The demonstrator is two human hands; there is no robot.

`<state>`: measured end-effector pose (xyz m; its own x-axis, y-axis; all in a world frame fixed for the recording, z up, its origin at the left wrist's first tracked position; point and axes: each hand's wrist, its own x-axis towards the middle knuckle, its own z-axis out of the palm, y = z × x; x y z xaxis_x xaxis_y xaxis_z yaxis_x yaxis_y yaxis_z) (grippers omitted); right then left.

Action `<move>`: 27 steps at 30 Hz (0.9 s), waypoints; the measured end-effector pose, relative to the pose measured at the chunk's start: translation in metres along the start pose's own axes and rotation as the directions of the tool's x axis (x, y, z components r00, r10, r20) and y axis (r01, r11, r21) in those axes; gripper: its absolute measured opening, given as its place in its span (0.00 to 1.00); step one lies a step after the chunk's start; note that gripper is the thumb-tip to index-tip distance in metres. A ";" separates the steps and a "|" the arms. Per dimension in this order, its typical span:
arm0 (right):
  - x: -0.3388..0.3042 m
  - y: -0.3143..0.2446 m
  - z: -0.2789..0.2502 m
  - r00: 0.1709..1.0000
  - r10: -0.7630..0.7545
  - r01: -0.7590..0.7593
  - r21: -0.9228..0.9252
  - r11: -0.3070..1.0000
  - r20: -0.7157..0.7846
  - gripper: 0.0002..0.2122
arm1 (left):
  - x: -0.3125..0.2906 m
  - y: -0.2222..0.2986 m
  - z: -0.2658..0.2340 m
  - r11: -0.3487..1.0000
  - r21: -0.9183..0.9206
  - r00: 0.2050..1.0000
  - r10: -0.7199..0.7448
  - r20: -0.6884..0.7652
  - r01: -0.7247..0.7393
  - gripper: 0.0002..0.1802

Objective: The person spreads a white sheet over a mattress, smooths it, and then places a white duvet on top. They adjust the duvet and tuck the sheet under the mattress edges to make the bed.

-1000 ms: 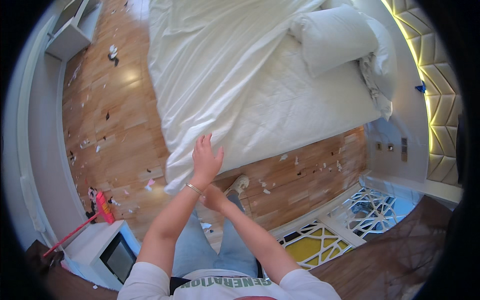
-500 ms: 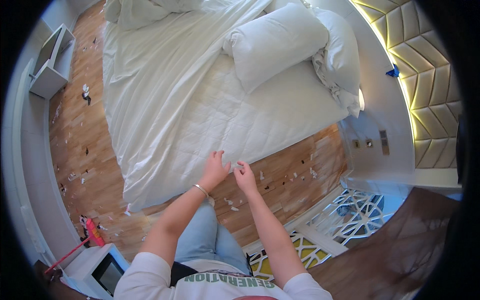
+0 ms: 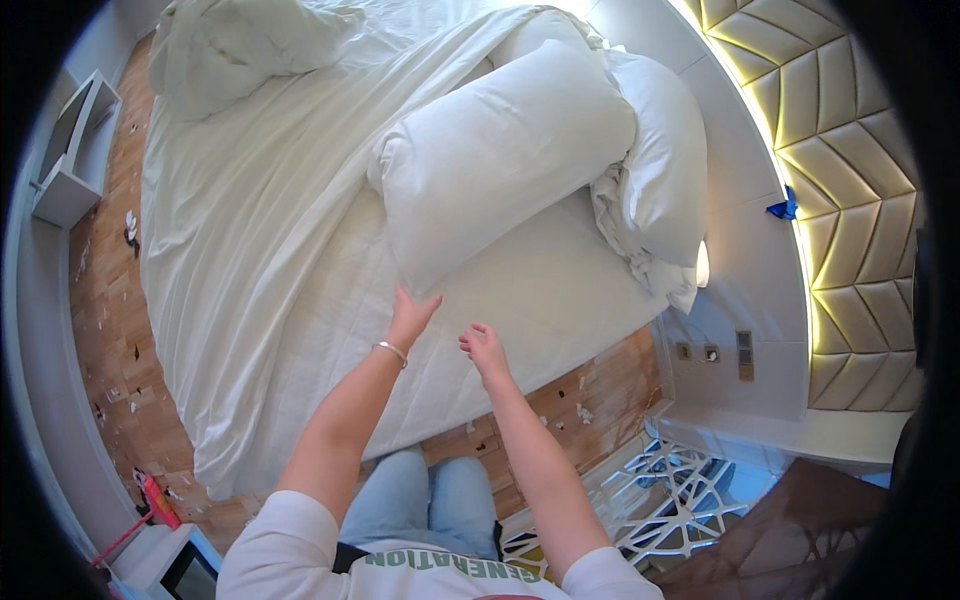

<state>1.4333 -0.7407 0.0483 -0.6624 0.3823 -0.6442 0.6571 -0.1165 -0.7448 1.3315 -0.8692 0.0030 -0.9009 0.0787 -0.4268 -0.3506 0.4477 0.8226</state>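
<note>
A long white pillow [image 3: 500,160] lies across the white bed [image 3: 480,310], its near corner close to my hands. My left hand [image 3: 411,316], with a bracelet [image 3: 391,352] on its wrist, is right at that corner, thumb apart from the fingers. Whether it touches the pillow I cannot tell. My right hand [image 3: 485,350] hovers above the bed's near side, fingers apart and slightly bent, with nothing in it. A second white pillow [image 3: 660,150] leans at the headboard end. To the left, a rumpled white sheet [image 3: 250,220] spreads in long folds.
White bedding is bunched [image 3: 250,50] at the far left. Small scraps lie on the wooden floor [image 3: 120,340] around the bed. A padded, lit wall [image 3: 840,170] stands to the right. Near me are a white lattice panel [image 3: 670,490] and a brown surface [image 3: 770,540].
I have moved closer to the bed, and the pillow sits nearer in view. My left hand has reached the pillow's near corner. My hands have moved farther apart.
</note>
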 end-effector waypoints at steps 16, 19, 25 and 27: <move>0.172 -0.108 -0.126 0.989 0.100 -0.145 0.609 0.780 0.109 0.36 | -0.035 0.095 0.013 0.553 -0.758 0.936 -0.262 0.236 0.346 0.24; 0.177 -0.158 -0.133 0.966 -0.018 -0.167 0.675 0.718 0.258 0.33 | -0.104 0.091 -0.018 0.531 -0.744 0.911 -0.301 0.282 0.406 0.23; 0.179 -0.121 -0.094 0.992 -0.035 -0.025 0.461 0.887 0.122 0.20 | -0.171 0.061 -0.060 0.195 -0.952 0.920 -0.360 0.154 0.235 0.23; 0.146 -0.148 -0.068 0.976 -0.164 0.087 0.429 0.899 0.146 0.19 | -0.168 0.073 -0.077 0.176 -0.981 0.930 -0.367 0.011 0.082 0.23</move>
<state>1.2637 -0.6051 0.0765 -0.8067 0.2585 -0.5314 0.3784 -0.4647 -0.8005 1.4373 -0.9183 0.1636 -0.7061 -0.0811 -0.7035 -0.3862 -0.7886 0.4785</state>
